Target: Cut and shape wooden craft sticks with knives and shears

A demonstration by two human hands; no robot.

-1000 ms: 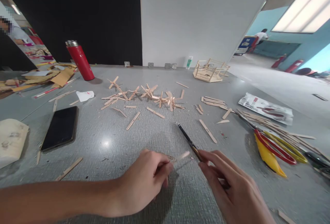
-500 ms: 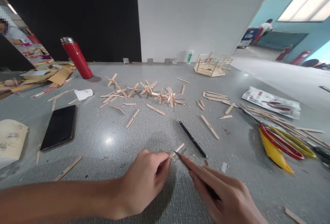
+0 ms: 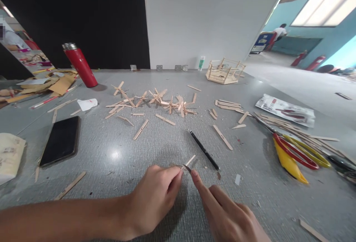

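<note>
At 6 o'clock on the grey surface (image 3: 116, 153), we pinch a small wooden stick (image 3: 190, 160) in our left hand (image 3: 155, 197), fingers clamped on its near end, far end pointing toward 1 o'clock. Our right hand (image 3: 225, 216) is closed around a thin blade tool (image 3: 187, 167), forefinger stretched along it, tip touching the stick. Just beyond, at 1 o'clock, lies a black pen (image 3: 204, 150). A black phone (image 3: 59, 140) rests at 9 o'clock; scissors (image 3: 294, 154) at 3 o'clock; a heap of sticks (image 3: 155, 102) at 12 o'clock.

Head view, forward-down over table (image 3: 116, 149)
</note>
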